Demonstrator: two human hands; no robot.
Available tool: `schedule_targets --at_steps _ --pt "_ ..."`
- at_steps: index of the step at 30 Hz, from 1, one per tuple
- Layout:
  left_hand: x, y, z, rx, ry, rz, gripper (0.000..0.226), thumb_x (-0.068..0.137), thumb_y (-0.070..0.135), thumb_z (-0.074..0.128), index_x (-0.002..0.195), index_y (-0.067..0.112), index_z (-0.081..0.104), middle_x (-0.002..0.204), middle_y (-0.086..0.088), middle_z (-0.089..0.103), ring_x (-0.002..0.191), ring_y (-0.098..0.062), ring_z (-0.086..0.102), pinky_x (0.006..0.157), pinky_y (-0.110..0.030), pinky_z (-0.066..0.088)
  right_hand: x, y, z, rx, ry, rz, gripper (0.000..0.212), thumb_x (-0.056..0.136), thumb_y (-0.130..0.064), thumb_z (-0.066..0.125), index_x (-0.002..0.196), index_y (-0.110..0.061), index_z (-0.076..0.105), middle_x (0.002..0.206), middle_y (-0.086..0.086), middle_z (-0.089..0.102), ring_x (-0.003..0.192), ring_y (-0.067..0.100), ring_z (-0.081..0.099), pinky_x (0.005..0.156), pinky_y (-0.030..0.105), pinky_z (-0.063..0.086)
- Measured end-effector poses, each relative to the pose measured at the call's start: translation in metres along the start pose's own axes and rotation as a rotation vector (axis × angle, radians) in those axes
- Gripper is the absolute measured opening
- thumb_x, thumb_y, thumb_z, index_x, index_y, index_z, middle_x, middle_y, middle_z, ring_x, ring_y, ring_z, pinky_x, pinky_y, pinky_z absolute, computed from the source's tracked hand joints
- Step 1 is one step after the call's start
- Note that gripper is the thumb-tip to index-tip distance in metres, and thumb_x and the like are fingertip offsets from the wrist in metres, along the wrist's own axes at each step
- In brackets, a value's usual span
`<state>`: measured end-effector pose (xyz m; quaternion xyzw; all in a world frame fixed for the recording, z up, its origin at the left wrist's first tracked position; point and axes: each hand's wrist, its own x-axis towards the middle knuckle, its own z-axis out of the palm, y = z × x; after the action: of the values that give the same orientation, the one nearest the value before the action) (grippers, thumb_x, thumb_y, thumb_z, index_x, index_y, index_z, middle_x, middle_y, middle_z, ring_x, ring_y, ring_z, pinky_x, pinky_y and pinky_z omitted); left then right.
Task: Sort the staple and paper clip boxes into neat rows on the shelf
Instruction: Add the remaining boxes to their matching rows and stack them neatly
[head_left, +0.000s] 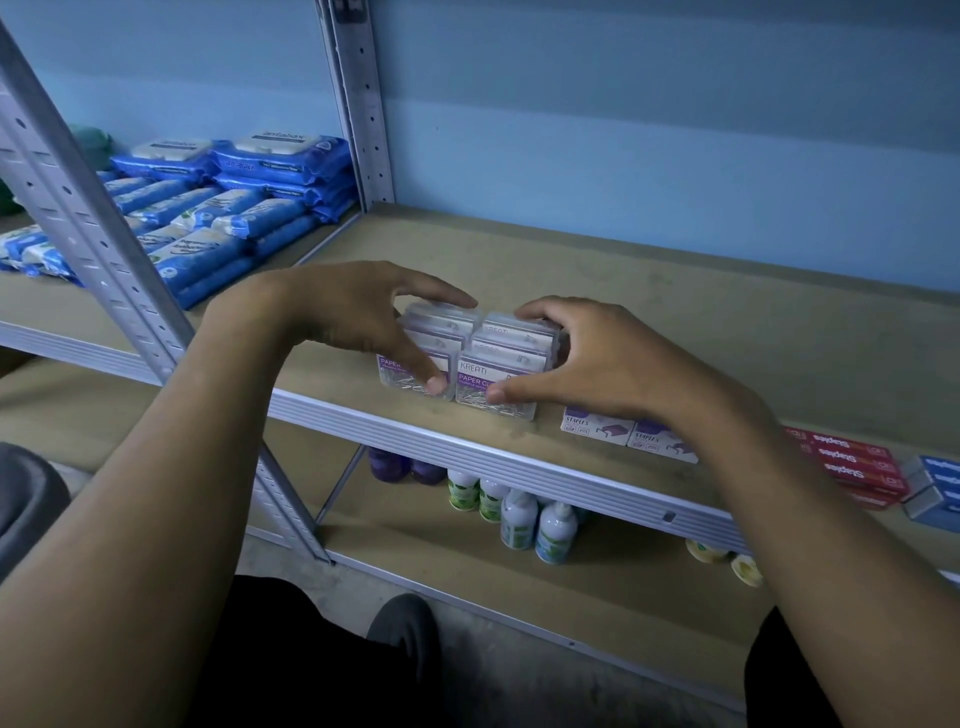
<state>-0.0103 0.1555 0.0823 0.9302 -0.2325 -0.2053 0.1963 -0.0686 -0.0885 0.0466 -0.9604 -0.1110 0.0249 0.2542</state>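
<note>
Two rows of clear paper clip boxes with purple labels stand side by side near the front edge of the shelf board. My left hand clasps the left row, fingers over its back and thumb on its front. My right hand clasps the right row the same way. To the right lie two white staple boxes, partly under my right wrist. Farther right sit stacked red staple boxes and blue staple boxes at the frame's edge.
A metal upright divides this bay from the left one, which holds blue wipe packs. The lower shelf carries several bottles and tape rolls. The back half of the shelf board is bare.
</note>
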Motion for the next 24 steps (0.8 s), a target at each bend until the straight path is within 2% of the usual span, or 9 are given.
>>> schedule_targets --at_steps 2,6,11,15,18,21,22,24 --pt "0.001 -0.001 0.001 0.004 0.004 0.013 0.080 0.062 0.047 0.088 0.130 0.059 0.048 0.136 0.032 0.044 0.105 0.002 0.049 0.086 -0.023 0.037 0.002 0.000 0.003 -0.029 0.006 -0.016 0.098 0.056 -0.073 0.082 0.140 -0.031 0.054 0.133 -0.012 0.061 0.114 0.007 0.058 0.095 0.025 0.046" --pt "0.003 -0.001 0.001 0.003 0.038 0.031 0.078 0.062 0.044 0.089 0.128 0.057 0.051 0.134 0.031 0.047 0.099 0.012 0.048 0.080 -0.015 0.038 0.004 0.001 0.005 -0.008 0.022 -0.026 0.089 0.058 -0.069 0.084 0.135 -0.033 0.058 0.123 -0.013 0.066 0.104 0.006 0.062 0.089 0.025 0.049" --pt "0.005 -0.003 0.000 0.032 0.041 0.037 0.077 0.061 0.049 0.087 0.128 0.058 0.051 0.140 0.027 0.047 0.110 -0.006 0.049 0.093 -0.028 0.038 0.004 0.002 0.007 0.005 0.044 -0.033 0.080 0.059 -0.067 0.083 0.130 -0.034 0.062 0.113 -0.016 0.068 0.095 0.004 0.063 0.080 0.023 0.048" --pt "0.005 0.000 0.001 0.060 0.052 0.034 0.077 0.061 0.048 0.087 0.129 0.056 0.051 0.140 0.025 0.047 0.109 -0.006 0.048 0.092 -0.028 0.036 0.004 0.004 0.009 -0.004 0.055 -0.039 0.081 0.060 -0.069 0.082 0.131 -0.034 0.062 0.114 -0.015 0.069 0.096 0.005 0.063 0.081 0.024 0.049" --pt "0.003 0.000 0.001 0.044 0.049 0.034 0.078 0.061 0.049 0.088 0.128 0.057 0.050 0.139 0.027 0.047 0.113 -0.006 0.048 0.096 -0.030 0.038 0.005 0.005 0.010 -0.029 0.062 -0.038 0.091 0.059 -0.073 0.079 0.138 -0.034 0.056 0.126 -0.013 0.065 0.109 0.008 0.060 0.091 0.028 0.049" --pt "0.000 0.000 0.007 0.065 0.028 0.027 0.094 0.057 0.053 0.088 0.137 0.059 0.039 0.147 0.029 0.038 0.131 -0.008 0.040 0.108 -0.032 0.033 -0.003 0.005 0.009 -0.040 0.032 -0.034 0.115 0.055 -0.086 0.071 0.153 -0.038 0.036 0.153 -0.011 0.044 0.140 0.015 0.039 0.113 0.042 0.039" --pt "-0.002 0.001 0.008 0.074 0.027 0.013 0.102 0.057 0.054 0.088 0.142 0.057 0.032 0.152 0.027 0.032 0.137 -0.008 0.033 0.111 -0.033 0.029 -0.009 0.005 0.006 -0.008 0.038 -0.024 0.115 0.056 -0.088 0.068 0.155 -0.040 0.031 0.157 -0.012 0.039 0.144 0.015 0.035 0.116 0.044 0.036" --pt "-0.013 0.008 0.009 0.105 0.089 0.026 0.110 0.060 0.055 0.085 0.149 0.054 0.020 0.158 0.024 0.021 0.145 -0.005 0.022 0.116 -0.033 0.022 -0.027 0.008 -0.012 0.052 0.096 -0.028 0.100 0.067 -0.082 0.066 0.153 -0.044 0.033 0.157 -0.014 0.038 0.142 0.011 0.037 0.115 0.042 0.036"
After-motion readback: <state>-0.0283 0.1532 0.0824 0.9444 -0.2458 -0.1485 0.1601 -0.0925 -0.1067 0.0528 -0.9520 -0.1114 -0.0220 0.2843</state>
